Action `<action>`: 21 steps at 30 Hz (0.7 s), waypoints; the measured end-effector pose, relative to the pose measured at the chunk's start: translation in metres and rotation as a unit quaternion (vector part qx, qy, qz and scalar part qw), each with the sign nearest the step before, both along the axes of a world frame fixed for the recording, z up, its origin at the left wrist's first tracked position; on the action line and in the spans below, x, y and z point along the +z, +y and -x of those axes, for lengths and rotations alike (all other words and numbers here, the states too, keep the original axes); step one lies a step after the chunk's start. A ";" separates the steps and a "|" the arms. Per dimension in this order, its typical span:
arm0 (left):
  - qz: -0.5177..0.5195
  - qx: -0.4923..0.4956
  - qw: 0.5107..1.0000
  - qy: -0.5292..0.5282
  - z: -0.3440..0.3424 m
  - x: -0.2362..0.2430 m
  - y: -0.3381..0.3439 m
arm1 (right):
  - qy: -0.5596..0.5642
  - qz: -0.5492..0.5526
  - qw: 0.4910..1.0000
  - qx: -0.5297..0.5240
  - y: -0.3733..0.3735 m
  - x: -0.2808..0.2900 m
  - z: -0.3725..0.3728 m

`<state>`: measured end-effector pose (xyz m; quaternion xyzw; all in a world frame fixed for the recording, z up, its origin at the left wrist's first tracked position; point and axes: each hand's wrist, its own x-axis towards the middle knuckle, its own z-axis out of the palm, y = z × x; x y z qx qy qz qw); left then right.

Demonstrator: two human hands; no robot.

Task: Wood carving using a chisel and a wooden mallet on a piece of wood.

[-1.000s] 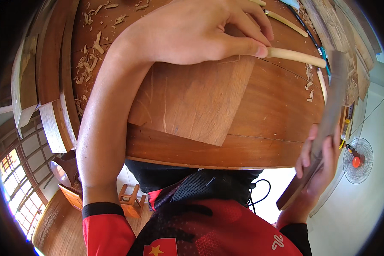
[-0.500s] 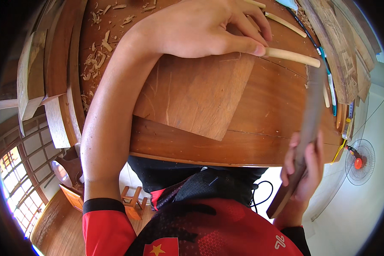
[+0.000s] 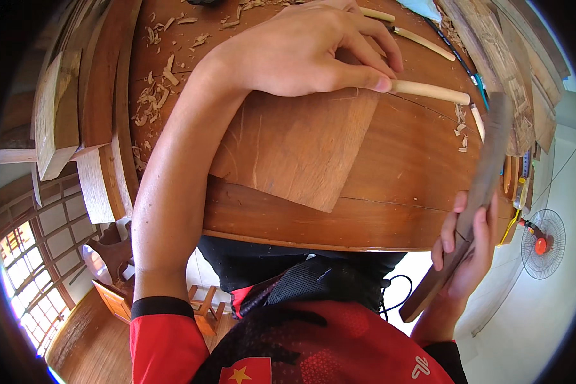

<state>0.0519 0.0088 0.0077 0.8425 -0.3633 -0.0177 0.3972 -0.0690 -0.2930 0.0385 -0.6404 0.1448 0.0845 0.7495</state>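
My left hand (image 3: 326, 54) reaches across the table, its thumb and fingers pinching a pale, round wooden rod (image 3: 432, 91). The rod's free end points right. Under that hand lies a flat brown wooden board (image 3: 294, 150), set at an angle. Near the table's right front edge, my right hand (image 3: 470, 246) is wrapped round a long dark wooden bar (image 3: 489, 150). The bar stands tilted, its upper end to the right of the rod and apart from it. The left hand's far fingers partly hide one another.
Wood shavings (image 3: 150, 102) are scattered at the left and back of the table (image 3: 397, 224). More pale rods (image 3: 425, 45) and a dark pencil-like stick (image 3: 451, 51) lie at the back right. Wooden blocks (image 3: 57, 115) line the left side; rough planks (image 3: 493, 64) line the right. A fan (image 3: 543, 244) stands beyond.
My right hand has moved the dark bar to the right, away from the rod's end, uncovering a pale stick and shavings there. My left hand keeps its pinch on the rod.
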 end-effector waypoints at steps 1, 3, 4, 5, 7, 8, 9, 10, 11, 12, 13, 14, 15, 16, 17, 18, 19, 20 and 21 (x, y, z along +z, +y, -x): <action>-0.024 -0.003 1.000 -0.002 -0.003 -0.002 0.000 | 0.029 0.015 0.999 0.038 0.000 0.002 0.001; -0.020 -0.003 1.000 -0.009 -0.003 -0.007 0.000 | 0.048 0.019 0.998 0.036 -0.001 -0.001 0.005; -0.016 -0.002 1.000 -0.017 -0.003 -0.009 0.000 | 0.049 0.019 0.998 0.036 -0.002 -0.003 0.002; -0.016 -0.003 1.000 -0.016 -0.003 -0.010 0.001 | 0.033 0.019 0.999 0.032 -0.002 -0.003 -0.004; 0.005 -0.013 1.000 -0.001 -0.003 -0.010 0.003 | 0.054 0.049 0.994 0.086 0.003 0.001 -0.005; 0.006 -0.014 1.000 -0.001 -0.003 -0.010 0.002 | 0.054 0.050 0.994 0.085 0.003 0.003 -0.007; 0.005 -0.011 1.000 -0.007 -0.003 -0.011 0.001 | 0.020 0.045 0.998 0.042 0.003 0.004 -0.010; 0.003 -0.009 1.000 -0.012 -0.003 -0.011 0.000 | -0.014 0.040 0.999 -0.002 0.003 0.004 -0.012; 0.002 -0.008 1.000 -0.013 -0.003 -0.009 0.002 | -0.014 0.043 0.999 0.007 0.001 0.004 -0.014; -0.005 -0.012 1.000 -0.012 -0.002 -0.008 0.004 | -0.014 0.042 0.999 0.007 0.001 0.005 -0.014; -0.013 -0.015 1.000 -0.011 -0.002 -0.005 0.006 | 0.009 0.051 0.998 0.045 0.001 0.007 -0.012; -0.011 -0.017 1.000 -0.011 0.000 -0.002 0.003 | 0.032 0.062 0.994 0.081 -0.001 0.008 -0.012; 0.008 -0.010 1.000 -0.006 0.004 0.003 0.000 | 0.032 0.064 0.994 0.079 -0.001 0.011 -0.014; 0.026 -0.004 1.000 -0.001 0.005 0.006 -0.002 | 0.004 0.071 0.997 0.036 0.000 0.013 -0.018; 0.024 -0.002 1.000 -0.001 0.005 0.002 0.001 | -0.025 0.073 0.997 -0.002 0.002 0.014 -0.020; 0.008 -0.008 1.000 0.010 0.002 -0.004 0.004 | -0.025 0.070 0.997 0.000 0.003 0.013 -0.019; -0.008 -0.015 1.000 0.020 0.001 -0.008 0.008 | 0.006 0.070 0.996 0.057 0.003 0.013 -0.017; -0.007 -0.016 1.000 0.020 -0.001 -0.007 0.006 | 0.037 0.073 0.991 0.109 0.001 0.015 -0.016; -0.015 -0.013 1.000 0.003 -0.002 -0.006 0.004 | 0.003 0.046 0.998 0.047 -0.005 0.012 -0.016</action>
